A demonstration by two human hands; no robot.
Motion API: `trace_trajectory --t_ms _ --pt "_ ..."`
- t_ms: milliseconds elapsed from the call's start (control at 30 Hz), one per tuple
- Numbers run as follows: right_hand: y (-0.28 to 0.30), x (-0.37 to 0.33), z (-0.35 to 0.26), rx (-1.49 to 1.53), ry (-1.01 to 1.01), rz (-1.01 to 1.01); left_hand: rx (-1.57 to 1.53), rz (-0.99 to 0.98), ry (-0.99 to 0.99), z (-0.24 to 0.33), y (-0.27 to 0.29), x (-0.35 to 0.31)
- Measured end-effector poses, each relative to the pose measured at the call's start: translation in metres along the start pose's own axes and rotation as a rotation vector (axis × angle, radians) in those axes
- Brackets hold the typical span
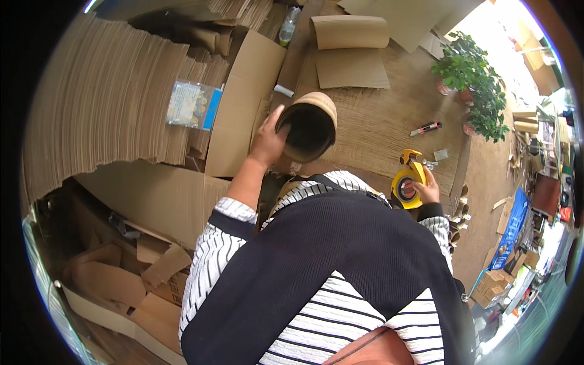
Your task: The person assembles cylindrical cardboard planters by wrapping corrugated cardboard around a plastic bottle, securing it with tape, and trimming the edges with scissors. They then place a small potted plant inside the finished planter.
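My left hand [269, 139] grips the near left rim of a wide tan cardboard tube [325, 104]. The tube is tilted, and its dark open end faces up toward me. My right hand [429, 187] is closed on a yellow tape dispenser [404, 190] at the table's near right edge. The roll inside the dispenser is partly visible, and the fingers on its far side are hidden. The two hands are well apart, with my dark and striped clothing between and below them.
A wooden table [371, 125] carries a curled cardboard sheet [350, 33], a box cutter [426, 128] and potted plants [465, 64]. Stacked cardboard [109, 91] rises at the left, with a plastic packet [193, 104] on it. More boxes [493, 286] stand far right.
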State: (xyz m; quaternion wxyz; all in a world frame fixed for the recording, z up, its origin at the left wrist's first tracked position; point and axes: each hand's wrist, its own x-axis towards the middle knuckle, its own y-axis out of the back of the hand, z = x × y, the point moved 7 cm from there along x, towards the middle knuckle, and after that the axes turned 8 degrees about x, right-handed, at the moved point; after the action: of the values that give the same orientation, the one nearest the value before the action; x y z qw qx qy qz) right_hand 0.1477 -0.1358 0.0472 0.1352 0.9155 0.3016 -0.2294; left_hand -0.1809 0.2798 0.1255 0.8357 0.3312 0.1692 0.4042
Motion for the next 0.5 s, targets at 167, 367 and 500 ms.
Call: trace_trajectory --t_ms 167,367,500 --pt "0.026 -0.023 0.039 -0.024 0.003 0.295 0.22 -0.206 0.052 0.044 -0.004 0.085" --pt "0.114 -0.02 0.088 0.242 0.016 0.39 0.265 -0.236 -0.041 0.051 -0.042 0.128" --pt "0.181 -0.007 0.106 0.149 0.008 0.659 0.184 -0.23 -0.017 0.081 -0.034 0.112"
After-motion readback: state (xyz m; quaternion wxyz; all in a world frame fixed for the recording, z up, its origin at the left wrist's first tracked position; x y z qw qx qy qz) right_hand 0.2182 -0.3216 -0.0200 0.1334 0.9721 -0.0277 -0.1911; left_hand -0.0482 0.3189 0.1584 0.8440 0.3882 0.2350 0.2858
